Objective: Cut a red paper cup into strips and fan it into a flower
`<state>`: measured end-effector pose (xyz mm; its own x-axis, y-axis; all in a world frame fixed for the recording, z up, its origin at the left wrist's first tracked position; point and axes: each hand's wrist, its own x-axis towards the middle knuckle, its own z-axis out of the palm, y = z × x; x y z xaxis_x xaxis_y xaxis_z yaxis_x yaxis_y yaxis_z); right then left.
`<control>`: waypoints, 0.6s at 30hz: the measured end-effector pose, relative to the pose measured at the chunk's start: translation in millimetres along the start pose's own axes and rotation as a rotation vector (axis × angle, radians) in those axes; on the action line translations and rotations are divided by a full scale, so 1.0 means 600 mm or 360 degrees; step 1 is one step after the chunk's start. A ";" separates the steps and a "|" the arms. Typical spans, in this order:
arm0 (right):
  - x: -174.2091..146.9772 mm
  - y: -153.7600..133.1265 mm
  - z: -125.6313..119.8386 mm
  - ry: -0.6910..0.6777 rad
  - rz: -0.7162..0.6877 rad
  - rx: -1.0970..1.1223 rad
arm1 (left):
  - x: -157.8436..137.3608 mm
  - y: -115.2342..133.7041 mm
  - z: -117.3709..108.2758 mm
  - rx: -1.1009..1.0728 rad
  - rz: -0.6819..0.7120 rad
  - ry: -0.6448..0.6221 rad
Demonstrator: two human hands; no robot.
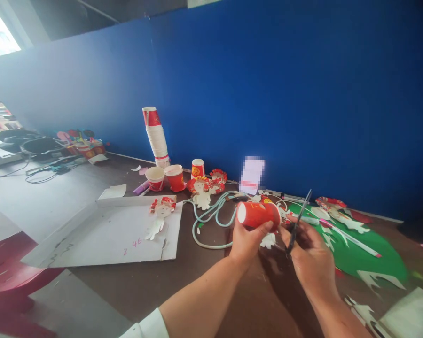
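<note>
My left hand (247,239) is wrapped round a red paper cup (259,215), held on its side above the table with its white end facing left. In my right hand (312,251) is a pair of scissors (299,220), blades pointing up and away, close to the cup's right end. The fingertips of that hand come near the cup's rim; whether they touch it I cannot tell. Below the cup, a small white paper cutout (268,241) lies on the table. Behind it runs a looped pale blue cable (211,220).
A tall stack of paper cups (157,141) leans by the blue partition (268,94), with red cups (175,177) beside it. Paper dolls (202,192) lie around. A white cardboard sheet (109,234) is at left, a green round sheet (380,253) with a marker (356,241) at right.
</note>
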<state>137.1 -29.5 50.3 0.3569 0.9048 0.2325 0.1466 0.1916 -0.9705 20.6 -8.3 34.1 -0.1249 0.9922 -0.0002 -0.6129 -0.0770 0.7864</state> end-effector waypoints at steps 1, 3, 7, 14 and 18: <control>0.001 -0.001 0.000 0.0001 0.0009 0.0045 | -0.003 0.001 0.003 0.0010 0.0027 -0.0006; 0.002 0.000 -0.002 0.0006 0.0023 0.0081 | -0.008 0.002 0.008 0.0046 0.0085 -0.0023; 0.006 0.001 -0.007 0.0013 0.0054 -0.0005 | -0.015 0.003 0.014 0.0114 0.0230 -0.0069; 0.008 -0.006 -0.008 0.0032 0.0142 -0.0240 | -0.032 0.008 0.013 0.0239 0.0375 -0.0071; 0.007 -0.005 -0.009 0.0017 0.0172 -0.0245 | -0.035 0.014 0.015 0.0213 0.0374 -0.0067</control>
<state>143.3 -28.1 54.7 0.3877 0.9127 0.1289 0.2461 0.0323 -0.9687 24.9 -28.9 46.2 -0.2173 0.9520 0.2156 -0.4619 -0.2949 0.8365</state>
